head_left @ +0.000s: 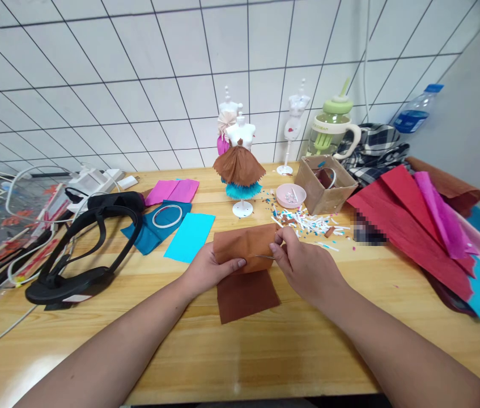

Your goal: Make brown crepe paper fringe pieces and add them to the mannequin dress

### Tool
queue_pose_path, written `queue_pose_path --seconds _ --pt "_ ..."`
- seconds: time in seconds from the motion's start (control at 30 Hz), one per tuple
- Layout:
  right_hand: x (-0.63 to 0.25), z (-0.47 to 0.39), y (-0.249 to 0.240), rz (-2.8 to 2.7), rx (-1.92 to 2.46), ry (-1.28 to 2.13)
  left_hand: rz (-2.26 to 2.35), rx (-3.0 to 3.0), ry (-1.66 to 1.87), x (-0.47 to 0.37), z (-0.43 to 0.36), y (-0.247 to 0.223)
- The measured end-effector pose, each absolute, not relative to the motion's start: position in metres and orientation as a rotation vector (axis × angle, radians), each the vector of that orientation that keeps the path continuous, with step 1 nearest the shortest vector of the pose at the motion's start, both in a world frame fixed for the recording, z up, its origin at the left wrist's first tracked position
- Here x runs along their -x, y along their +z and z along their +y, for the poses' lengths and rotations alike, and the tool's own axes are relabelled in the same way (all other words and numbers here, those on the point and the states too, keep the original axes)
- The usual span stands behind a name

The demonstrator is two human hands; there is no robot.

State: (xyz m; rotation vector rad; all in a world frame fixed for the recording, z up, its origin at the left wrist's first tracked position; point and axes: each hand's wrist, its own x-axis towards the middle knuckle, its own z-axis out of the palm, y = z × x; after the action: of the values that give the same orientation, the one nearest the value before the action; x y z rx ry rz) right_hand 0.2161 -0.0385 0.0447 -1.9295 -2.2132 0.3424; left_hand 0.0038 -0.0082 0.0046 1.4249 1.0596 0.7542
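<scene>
White wall tiles stand behind the wooden tabletop [240, 351]. The left hand [208, 269] pinches the folded brown paper [243, 245] just above the tabletop, and its grip is closed on the paper. The right hand [303, 266] nips a thin needle [264, 257] at the paper's edge. It is best to hold the paper flat and push slowly.

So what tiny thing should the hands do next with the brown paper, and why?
Probably push the needle a little further through the brown paper. The left hand pinches the folded edge, the right hand holds the thin metal point right against it, and the mannequin behind already wears a gathered brown skirt.
</scene>
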Motion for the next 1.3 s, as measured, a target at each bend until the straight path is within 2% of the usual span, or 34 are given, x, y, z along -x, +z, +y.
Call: queue_pose_path --seconds 0.73,1.3 --pt "-0.2126 -0.0391 0.0452 -2.263 1.988 0.217 1.013 -1.431 0.752 -0.0048 -0.0079 0.0023" --pt "-0.2090 -0.0399 0.0426 -2.255 1.965 0.242 1.105 -1.472 0.763 -0.0068 -0.0091 0.0024"
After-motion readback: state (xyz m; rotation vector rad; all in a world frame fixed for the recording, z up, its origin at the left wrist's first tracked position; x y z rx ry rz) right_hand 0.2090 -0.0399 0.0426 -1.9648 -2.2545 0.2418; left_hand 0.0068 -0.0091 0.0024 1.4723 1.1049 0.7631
